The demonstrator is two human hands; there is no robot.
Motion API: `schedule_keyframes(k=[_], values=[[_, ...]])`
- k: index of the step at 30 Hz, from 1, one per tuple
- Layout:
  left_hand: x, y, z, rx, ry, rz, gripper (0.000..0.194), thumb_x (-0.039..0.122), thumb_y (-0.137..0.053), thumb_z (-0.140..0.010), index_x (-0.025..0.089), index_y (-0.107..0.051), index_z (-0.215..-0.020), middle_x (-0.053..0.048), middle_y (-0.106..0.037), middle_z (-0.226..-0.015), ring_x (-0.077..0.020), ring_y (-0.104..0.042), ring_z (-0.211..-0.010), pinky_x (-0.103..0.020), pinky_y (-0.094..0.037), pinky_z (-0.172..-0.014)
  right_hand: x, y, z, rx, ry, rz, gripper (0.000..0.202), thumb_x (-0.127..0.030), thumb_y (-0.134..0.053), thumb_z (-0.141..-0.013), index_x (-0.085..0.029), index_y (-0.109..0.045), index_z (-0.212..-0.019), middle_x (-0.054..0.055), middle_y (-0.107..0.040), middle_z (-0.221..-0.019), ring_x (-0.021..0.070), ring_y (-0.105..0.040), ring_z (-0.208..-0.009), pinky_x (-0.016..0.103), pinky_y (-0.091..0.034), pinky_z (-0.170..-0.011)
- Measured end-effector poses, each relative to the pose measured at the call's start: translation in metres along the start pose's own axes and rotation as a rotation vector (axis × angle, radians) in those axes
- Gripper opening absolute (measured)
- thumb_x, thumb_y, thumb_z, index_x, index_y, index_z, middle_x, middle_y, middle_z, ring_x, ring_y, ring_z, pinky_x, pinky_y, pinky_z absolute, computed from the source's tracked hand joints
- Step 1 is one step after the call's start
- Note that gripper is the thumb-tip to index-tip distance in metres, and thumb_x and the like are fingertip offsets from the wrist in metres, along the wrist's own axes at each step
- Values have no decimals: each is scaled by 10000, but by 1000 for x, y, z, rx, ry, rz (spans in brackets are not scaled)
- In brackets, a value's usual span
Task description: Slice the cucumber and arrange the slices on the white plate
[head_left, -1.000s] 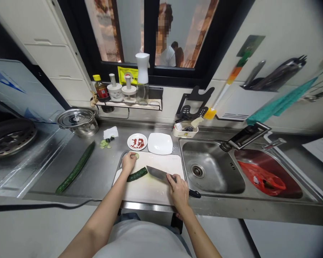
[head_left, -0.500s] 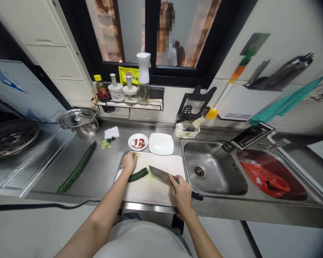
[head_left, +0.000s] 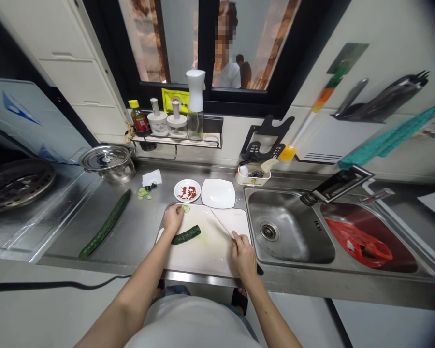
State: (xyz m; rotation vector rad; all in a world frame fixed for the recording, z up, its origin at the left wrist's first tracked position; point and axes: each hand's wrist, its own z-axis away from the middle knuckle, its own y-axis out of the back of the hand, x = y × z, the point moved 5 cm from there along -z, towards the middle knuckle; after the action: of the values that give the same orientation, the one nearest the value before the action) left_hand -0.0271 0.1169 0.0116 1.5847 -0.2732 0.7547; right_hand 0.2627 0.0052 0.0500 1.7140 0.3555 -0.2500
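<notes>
My right hand (head_left: 243, 252) is closed round the black handle of a kitchen knife (head_left: 222, 222) over the right half of the white cutting board (head_left: 203, 263). The narrow edge of the blade faces me, its tip toward the plates. My left hand (head_left: 173, 218) is at the board's far left corner, fingers pinched at pale green cucumber slices (head_left: 186, 208). Part of that grip is hidden. Between my hands lies a cut piece of dark green cucumber (head_left: 187, 234), its left end behind my wrist. A long whole cucumber (head_left: 106, 223) rests on the steel counter to the left.
Beyond the board stand a round plate of red chopped bits (head_left: 177, 195) and a white square plate (head_left: 218, 193). Cucumber scraps (head_left: 144, 193) lie near a white paper (head_left: 152, 177). A lidded pot (head_left: 110, 162) stands back left. The sink (head_left: 290, 232) adjoins the right, holding a red bag (head_left: 362, 246).
The knife blade has turned from lying flat to edge-on, its tip swinging away from me and to the right. My left hand and the cucumber piece have stayed nearly still.
</notes>
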Motion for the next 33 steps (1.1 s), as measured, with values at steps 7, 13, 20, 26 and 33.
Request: schedule_keyframes(k=[7, 13, 20, 26, 33], values=[[-22, 6, 19, 49, -4, 144, 262, 310, -544, -826, 200, -702, -1003, -51, -704, -883, -194, -637, -820, -284, -459, -761, 2, 5, -4, 18, -27, -204, 391, -259, -319, -945, -138, -649, -1117, 108, -615, -945, 189, -588, -859, 272, -447, -771], [-7, 10, 48, 24, -200, 172, 229, 328, -540, -849, 201, -703, -948, -45, -695, -884, -176, -612, -773, -298, -469, -741, -10, 6, -11, -49, -40, -309, 414, -350, -282, -962, -143, -641, -964, 105, -654, -873, 194, -599, -817, 272, -432, -752], [20, 12, 74, -16, -412, 108, 206, 327, -530, -879, 212, -695, -920, -55, -696, -914, -201, -611, -876, -348, -454, -823, -29, 4, -25, -205, -105, -312, 378, -334, -314, -941, -153, -645, -920, 73, -668, -819, 177, -580, -723, 240, -371, -640], [32, 5, 92, -109, -535, 51, 227, 372, -595, -845, 225, -666, -1004, -50, -665, -953, -203, -587, -914, -338, -448, -810, -41, -1, -29, -313, -119, -281, 338, -273, -337, -948, -148, -652, -939, 73, -691, -850, 168, -602, -774, 223, -356, -671], [31, 3, 86, -117, -551, 62, 226, 350, -540, -890, 245, -683, -1030, -52, -658, -962, -187, -584, -924, -332, -441, -841, -55, -11, -23, -480, -64, -134, 287, -252, -374, -956, -137, -636, -962, 103, -700, -933, 177, -630, -859, 229, -356, -696]])
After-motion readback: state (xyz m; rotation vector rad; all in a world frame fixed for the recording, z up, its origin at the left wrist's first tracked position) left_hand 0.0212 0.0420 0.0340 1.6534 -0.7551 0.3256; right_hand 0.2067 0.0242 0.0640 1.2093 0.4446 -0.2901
